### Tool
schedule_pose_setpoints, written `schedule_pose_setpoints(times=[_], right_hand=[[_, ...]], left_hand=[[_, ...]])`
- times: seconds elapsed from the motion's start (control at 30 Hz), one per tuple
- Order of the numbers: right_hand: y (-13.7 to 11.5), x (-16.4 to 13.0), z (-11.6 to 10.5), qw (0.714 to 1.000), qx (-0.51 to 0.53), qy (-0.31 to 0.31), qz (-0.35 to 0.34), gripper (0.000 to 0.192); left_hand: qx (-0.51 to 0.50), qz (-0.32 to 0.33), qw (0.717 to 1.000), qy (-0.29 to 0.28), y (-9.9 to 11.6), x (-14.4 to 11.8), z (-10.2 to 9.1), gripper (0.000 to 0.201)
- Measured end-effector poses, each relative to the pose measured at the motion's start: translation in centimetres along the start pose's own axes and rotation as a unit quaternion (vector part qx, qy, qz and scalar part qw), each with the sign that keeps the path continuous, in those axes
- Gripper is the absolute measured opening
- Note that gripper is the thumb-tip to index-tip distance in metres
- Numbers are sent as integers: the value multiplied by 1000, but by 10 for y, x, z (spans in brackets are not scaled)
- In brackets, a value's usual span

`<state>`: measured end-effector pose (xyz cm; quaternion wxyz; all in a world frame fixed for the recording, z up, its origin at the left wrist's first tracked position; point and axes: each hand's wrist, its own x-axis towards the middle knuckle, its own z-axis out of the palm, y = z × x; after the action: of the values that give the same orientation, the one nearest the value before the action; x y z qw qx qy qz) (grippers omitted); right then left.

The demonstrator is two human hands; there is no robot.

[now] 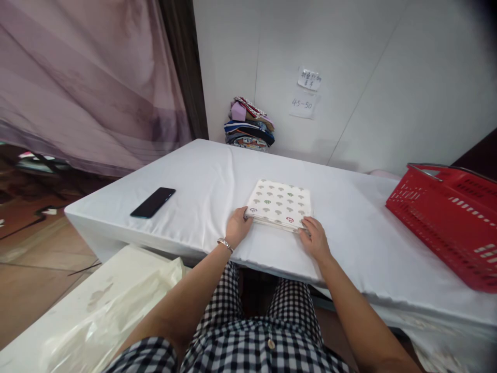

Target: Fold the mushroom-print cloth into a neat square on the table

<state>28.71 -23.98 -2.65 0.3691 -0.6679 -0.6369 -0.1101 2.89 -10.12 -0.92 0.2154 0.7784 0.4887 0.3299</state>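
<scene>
A folded white cloth (277, 202) with small grey, green and red printed motifs lies flat in front of me on the white-covered table (205, 181). At its near left corner, my left hand (238, 227) grips the edge, thumb and fingers closed on the layers. My right hand (315, 238) pinches the near right corner the same way. Several folded layers show along the near edge between the hands. The underside of the cloth and some fingertips are hidden.
A black phone (153, 202) lies on the table's left part. The red plastic basket (446, 217) stands at the right. Beyond the far edge is a stack of folded fabrics (249, 127) by the wall. Plastic sheeting (116, 316) covers a white surface at lower left.
</scene>
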Motion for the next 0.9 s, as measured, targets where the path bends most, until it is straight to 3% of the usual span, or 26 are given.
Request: schedule_pose_setpoints(times=[0.23,0.9], right_hand=[[-6,-1,-1,998,-51,-25,-20,39],[-4,-5,1,993,-100,-57,-23,39]], left_hand=[[105,-12,994,-20,10,3,4,41],[147,-31,988,-43,20,6,5,36]])
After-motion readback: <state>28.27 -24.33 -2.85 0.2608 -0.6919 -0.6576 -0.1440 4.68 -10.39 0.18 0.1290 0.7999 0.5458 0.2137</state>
